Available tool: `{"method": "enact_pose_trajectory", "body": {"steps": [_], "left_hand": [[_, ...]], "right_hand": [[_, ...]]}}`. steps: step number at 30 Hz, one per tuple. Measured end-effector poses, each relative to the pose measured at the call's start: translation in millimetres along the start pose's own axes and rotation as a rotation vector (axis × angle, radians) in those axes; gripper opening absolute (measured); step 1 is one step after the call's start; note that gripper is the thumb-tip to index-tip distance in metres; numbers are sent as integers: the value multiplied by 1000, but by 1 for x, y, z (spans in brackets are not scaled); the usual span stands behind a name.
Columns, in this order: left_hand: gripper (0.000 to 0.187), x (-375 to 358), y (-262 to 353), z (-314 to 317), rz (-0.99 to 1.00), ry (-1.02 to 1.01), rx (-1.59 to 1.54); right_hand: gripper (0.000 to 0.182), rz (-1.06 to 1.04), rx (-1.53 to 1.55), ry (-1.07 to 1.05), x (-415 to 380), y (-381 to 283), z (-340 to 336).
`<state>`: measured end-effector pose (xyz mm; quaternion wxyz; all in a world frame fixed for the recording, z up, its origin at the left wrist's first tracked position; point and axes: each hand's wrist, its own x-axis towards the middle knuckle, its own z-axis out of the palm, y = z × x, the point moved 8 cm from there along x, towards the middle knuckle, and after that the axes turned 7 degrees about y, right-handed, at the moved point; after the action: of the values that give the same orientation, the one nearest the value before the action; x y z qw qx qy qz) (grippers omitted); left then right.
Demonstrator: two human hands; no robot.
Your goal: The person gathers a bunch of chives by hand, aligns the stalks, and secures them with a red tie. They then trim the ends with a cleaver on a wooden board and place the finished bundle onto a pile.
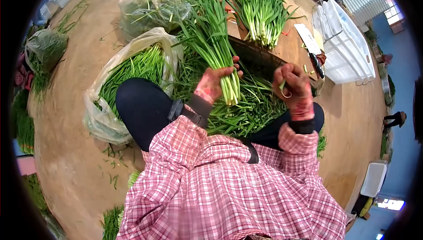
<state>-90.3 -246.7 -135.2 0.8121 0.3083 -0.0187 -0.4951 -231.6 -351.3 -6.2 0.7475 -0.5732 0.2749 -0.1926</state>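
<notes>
My left hand is closed round the pale lower stalks of a bunch of long green leafy stalks, whose leaves point away from me. To the right, my right hand is closed in a pinch on a thin pale strip, apart from the bunch. Loose green leaves lie in a heap below both hands, between my knees. Beyond the hands, another pile of trimmed stalks rests on a wooden board. A knife with a black handle lies at the board's right side.
An open plastic bag of green stalks stands by my left knee, with another filled bag behind it. White crates stand at the right. Farther off are a bag at the left and a person at the right.
</notes>
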Motion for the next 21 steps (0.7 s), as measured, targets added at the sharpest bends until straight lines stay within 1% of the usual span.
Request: {"method": "enact_pose_trajectory", "body": {"steps": [1, 2, 3, 5, 7, 8, 9, 11, 12, 13, 14, 15, 16, 17, 18, 19, 20, 21], "left_hand": [[44, 1, -2, -1, -14, 2, -2], [43, 2, -4, -1, -28, 1, -5], [43, 3, -6, -1, -44, -1, -5], [41, 5, -7, 0, -30, 2, 81], [42, 0, -3, 6, -4, 4, 144], [40, -6, 0, 14, 24, -21, 114], [34, -7, 0, 9, -11, 66, 165], [31, -5, 2, 5, 41, 6, 166], [31, -7, 4, 6, 38, -38, 226], [34, -3, -2, 1, -3, -32, 193], [34, -1, -4, -1, -14, 17, 186], [35, 0, -5, -4, -26, 66, 178], [35, 2, -5, -10, -15, 105, 198], [34, 7, -9, -20, 0, 134, 223], [34, 6, -8, -23, 7, 149, 210], [34, 4, -5, -26, 13, 165, 198], [33, 3, -5, -24, -36, 135, 157], [33, 1, -4, -22, -85, 105, 117]], "right_hand": [[14, 12, -215, -29, -4, -7, -7], [21, -135, -727, 54, 5, -3, -11], [27, -316, -928, 67, 14, 13, -12], [27, -754, -1173, 77, 12, 10, 33], [25, -709, -1221, 101, 25, 21, 59], [21, -771, -1360, 54, 34, 31, 68], [18, -822, -1326, 102, 37, 29, 73], [15, -563, -1139, 142, 50, 34, 60], [15, -373, -853, 143, 57, 41, 45], [17, -177, -642, 69, 51, 23, 47], [20, -166, -546, 137, 39, -5, 44], [18, -150, -491, 189, 36, -19, 24], [17, -181, -98, 114, 23, -39, 16], [19, -329, 161, -14, 0, -68, 13], [19, -335, 148, 44, -16, -88, -6], [17, -444, 129, -55, -25, -107, -25], [17, -549, 177, -97, -45, -127, -29], [14, -558, 204, -103, -58, -135, -36]]}}
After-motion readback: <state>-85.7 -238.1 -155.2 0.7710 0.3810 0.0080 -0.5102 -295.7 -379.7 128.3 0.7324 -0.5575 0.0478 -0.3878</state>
